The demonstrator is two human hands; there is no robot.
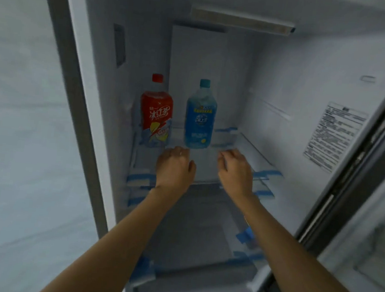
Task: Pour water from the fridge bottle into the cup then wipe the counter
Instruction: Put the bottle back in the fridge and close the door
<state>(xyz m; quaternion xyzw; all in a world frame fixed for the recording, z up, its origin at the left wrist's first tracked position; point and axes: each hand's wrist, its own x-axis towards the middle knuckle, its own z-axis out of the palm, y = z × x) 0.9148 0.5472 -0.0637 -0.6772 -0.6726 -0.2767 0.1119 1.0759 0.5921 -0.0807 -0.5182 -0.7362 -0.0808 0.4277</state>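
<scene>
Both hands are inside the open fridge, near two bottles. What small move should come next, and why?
Probably move both hands a little forward and close them around the blue bottle. The left hand and right hand are just short of its base, holding nothing, and it stands upright between them, beside the red bottle.

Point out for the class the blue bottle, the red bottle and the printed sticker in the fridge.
blue bottle [199, 120], head view, on its label.
red bottle [156, 114], head view, on its label.
printed sticker [334, 135], head view, at its middle, on the fridge's right wall.
</scene>
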